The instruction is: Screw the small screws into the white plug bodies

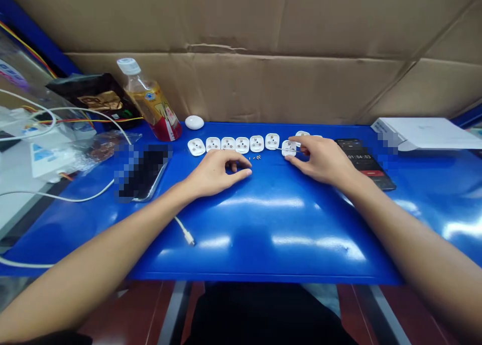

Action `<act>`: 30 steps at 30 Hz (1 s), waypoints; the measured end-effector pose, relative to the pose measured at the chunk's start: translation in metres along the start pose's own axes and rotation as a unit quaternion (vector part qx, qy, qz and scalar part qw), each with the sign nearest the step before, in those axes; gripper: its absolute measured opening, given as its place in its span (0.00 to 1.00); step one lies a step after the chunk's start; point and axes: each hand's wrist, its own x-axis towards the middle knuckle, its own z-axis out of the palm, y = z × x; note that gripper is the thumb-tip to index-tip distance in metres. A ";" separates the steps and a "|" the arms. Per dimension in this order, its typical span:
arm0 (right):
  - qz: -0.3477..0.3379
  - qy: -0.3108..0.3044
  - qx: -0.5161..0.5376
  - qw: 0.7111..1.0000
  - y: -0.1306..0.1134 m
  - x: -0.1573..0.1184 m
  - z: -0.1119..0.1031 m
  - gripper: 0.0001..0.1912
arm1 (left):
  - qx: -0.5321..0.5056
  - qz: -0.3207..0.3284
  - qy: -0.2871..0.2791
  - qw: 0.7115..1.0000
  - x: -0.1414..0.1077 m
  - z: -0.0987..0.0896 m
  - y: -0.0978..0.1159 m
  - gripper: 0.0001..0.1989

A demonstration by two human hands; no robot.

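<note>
A row of small white rounded-square plastic pieces (242, 145) with metal fittings lies along the back of the blue table. At the right part of the row, my right hand (322, 156) has its thumb and forefinger closed on the edges of one white square piece (289, 149). A thin pale sliver crosses that piece; its kind is unclear. My left hand (220, 171) rests on the table in front of the row, fingers loosely curved, thumb apart, apparently with nothing in them. Several tiny screw-like metal bits (258, 157) lie beyond its fingertips.
A tilted drink bottle (154, 104), a white oval object (194, 122) and a phone (145, 171) are at left, among white cables (86, 200). A cable plug (188, 237) lies near the front. To the right are a phone showing a timer (365, 161) and a white box (425, 133).
</note>
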 end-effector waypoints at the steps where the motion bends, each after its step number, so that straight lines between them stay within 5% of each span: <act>1: 0.009 0.000 -0.002 1.000 0.003 0.002 0.001 0.23 | 0.003 0.000 0.002 1.000 0.000 0.000 0.000 0.12; 12: 0.077 -0.005 -0.022 0.997 0.000 0.014 0.014 0.28 | 0.021 -0.002 0.004 1.000 0.001 0.002 0.001 0.10; 18: 0.122 0.010 -0.034 0.992 0.010 0.011 0.007 0.38 | 0.021 -0.001 0.005 1.000 0.000 0.001 0.000 0.11; 30: 0.099 -0.055 -0.135 0.984 0.005 -0.002 -0.024 0.22 | 0.019 0.009 0.005 1.000 0.000 0.001 -0.002 0.10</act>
